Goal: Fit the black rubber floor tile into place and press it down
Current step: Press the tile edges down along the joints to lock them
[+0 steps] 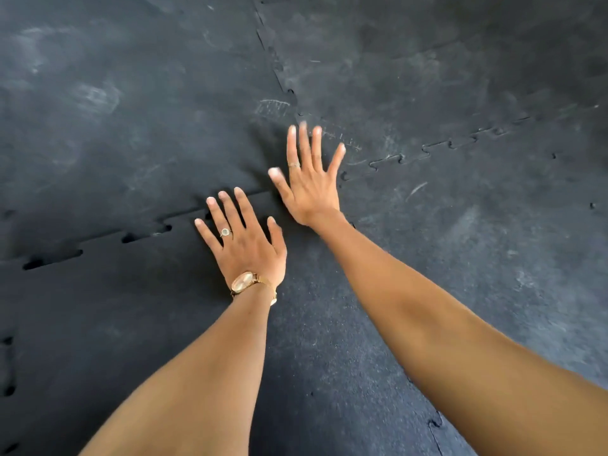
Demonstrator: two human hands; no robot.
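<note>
Both my hands are spread wide, holding nothing: left hand flat on the tile beneath me, right hand blurred near the corner. The rubber looks heavy, dense and grippy, so I'd press along the seam, still gapped at left. The surrounding floor is scuffed, dusty matting.

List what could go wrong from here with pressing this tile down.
1. The seam left of the left hand shows open gaps between the interlocking tabs; pressing only near the corner may leave them unseated.
2. The right hand looks blurred and may be lifted, so the corner might spring back up.
3. Fingertips lie near the seam and could get pinched.
</note>
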